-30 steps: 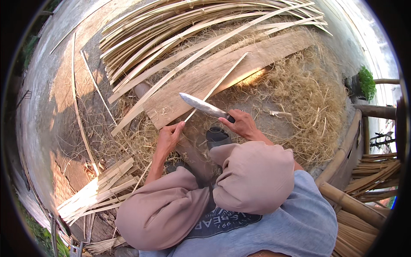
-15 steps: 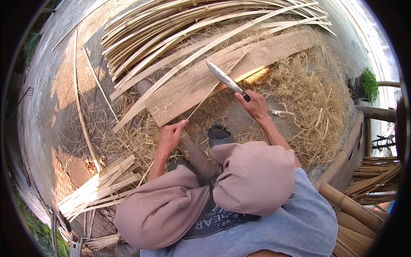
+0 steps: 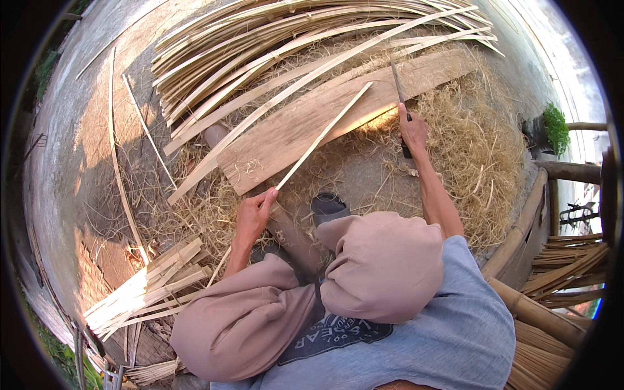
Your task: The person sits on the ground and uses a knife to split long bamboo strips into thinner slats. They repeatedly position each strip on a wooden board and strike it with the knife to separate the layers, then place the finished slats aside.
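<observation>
Left hand (image 3: 253,218) pinching near end of thin bamboo strip (image 3: 323,135), fingers closed round it. Strip's long axis running up and rightward away from those fingers, over wide plank (image 3: 286,140). Right hand (image 3: 412,130) gripping knife (image 3: 398,91), fingers closed on handle, blade pointing up, just beside strip's far end.

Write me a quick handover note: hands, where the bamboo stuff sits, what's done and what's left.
Left hand: gripping the near end of a thin bamboo strip that slants up across the wooden plank.
Right hand: holding a knife, blade raised and pointing away over the plank's far end, clear of the strip.
Done: long split strips piled beyond the plank, shorter slats stacked at left, shavings all around.
Left: the held strip looks unfinished.
</observation>
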Motion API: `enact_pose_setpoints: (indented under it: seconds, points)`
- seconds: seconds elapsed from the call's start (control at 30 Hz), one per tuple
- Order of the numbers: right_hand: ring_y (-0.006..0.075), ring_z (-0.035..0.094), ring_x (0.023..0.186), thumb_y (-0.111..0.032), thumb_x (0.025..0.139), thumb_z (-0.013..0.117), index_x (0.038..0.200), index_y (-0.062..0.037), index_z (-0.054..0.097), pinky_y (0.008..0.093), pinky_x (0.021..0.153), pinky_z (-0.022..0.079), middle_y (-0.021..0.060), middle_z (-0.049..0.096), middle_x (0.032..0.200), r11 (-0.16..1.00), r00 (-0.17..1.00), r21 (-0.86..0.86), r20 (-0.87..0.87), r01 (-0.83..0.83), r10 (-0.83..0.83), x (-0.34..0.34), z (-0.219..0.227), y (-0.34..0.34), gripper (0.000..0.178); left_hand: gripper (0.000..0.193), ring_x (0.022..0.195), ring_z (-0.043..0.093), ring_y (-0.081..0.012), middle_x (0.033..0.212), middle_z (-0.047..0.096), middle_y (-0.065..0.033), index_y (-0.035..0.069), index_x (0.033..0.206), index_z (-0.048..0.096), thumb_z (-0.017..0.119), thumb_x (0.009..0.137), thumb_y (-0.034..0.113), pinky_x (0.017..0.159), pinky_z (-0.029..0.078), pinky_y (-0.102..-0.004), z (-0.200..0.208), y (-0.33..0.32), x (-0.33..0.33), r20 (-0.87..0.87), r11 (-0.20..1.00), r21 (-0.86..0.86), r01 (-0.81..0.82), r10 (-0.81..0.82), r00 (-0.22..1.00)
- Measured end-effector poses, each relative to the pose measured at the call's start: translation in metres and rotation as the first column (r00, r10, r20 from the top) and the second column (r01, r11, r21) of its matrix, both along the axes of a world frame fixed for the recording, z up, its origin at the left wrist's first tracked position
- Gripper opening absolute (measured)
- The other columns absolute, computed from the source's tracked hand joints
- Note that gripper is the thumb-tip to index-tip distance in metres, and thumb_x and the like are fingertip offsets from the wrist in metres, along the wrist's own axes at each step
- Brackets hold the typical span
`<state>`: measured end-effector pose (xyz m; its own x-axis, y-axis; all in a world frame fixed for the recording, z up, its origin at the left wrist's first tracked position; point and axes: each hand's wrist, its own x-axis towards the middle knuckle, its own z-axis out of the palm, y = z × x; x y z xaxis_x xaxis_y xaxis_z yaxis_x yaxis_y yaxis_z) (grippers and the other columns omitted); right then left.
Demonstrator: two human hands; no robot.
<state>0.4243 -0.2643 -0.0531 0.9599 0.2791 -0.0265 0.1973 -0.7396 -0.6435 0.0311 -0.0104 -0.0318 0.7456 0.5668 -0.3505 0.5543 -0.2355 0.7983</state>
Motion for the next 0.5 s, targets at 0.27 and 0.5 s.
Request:
enact_pose_setpoints:
  seconds: [0.27,0.5]
  points:
    - [0.0346,0.061,0.061,-0.055,0.096,0.068,0.074,-0.0017,0.061,0.0463,0.059,0.047,0.0163,0.06,0.064,0.802,0.801,0.009,0.055,-0.597,0.596,-0.178,0.004,0.035,0.058,0.046,0.095,0.076,-0.0233,0.104,0.078,-0.017,0.008,0.121,0.076,0.063,0.102,0.048,0.083,0.055,-0.0334,-0.006,0.005,-0.01,-0.036,1.0,-0.002,-0.023,0.023,0.999]
    - [0.0211,0.065,0.057,-0.061,0.101,0.054,0.072,-0.0033,0.057,0.041,0.052,0.049,0.0079,0.058,0.057,0.98,0.998,-0.197,0.047,-0.033,0.043,0.034,0.02,-0.02,0.065,0.047,0.068,0.06,-0.0181,0.071,0.065,-0.0145,0.008,0.117,0.078,0.056,0.106,0.048,0.068,0.049,-0.0353,0.003,0.008,0.011,-0.115,0.997,-0.06,0.054,-0.06,0.991]
